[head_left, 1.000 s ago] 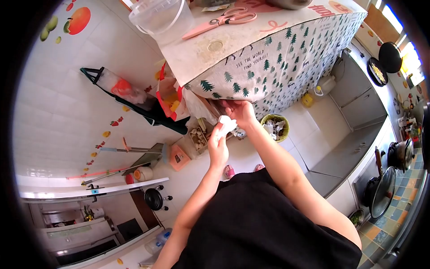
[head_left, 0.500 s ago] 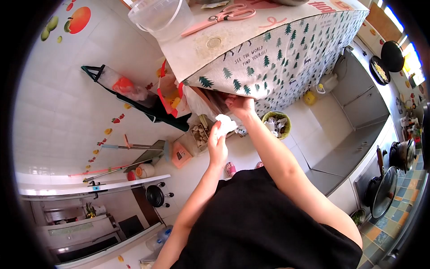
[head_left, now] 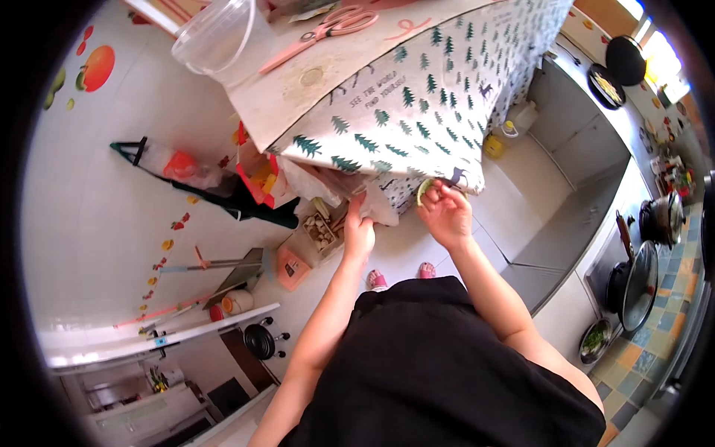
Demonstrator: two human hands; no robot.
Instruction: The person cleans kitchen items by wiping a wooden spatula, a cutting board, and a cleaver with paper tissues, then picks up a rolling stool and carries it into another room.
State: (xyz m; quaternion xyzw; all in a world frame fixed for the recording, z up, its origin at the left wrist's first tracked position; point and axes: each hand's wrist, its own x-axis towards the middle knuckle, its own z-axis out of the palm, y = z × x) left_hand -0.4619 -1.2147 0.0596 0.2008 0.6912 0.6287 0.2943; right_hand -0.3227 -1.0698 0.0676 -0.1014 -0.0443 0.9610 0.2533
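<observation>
Keeping the left hand (head_left: 360,238) steady on that pale plastic (head_left: 382,211) seems like the way to go, tbh, since it's thin and looks like it'd snag if tugged. Its fingers look closed in a pinch there, just below the table's (head_left: 331,54) near left corner. The right hand (head_left: 449,220) has its fingers curled at the hem of the tree-print cloth (head_left: 402,141), by a green curved thing (head_left: 424,191); can't tell if they're really gripping it. I'd go slow and low with that hand, imo, so the cloth doesn't drag the scissors (head_left: 319,34) on top, near the left edge. Compared with half a second ago, the right hand is out from under the table's front edge and further right, and the hem flares out over the floor. The bin that sat beside it isn't in plain sight now, and neither is the left hand's white wad.
</observation>
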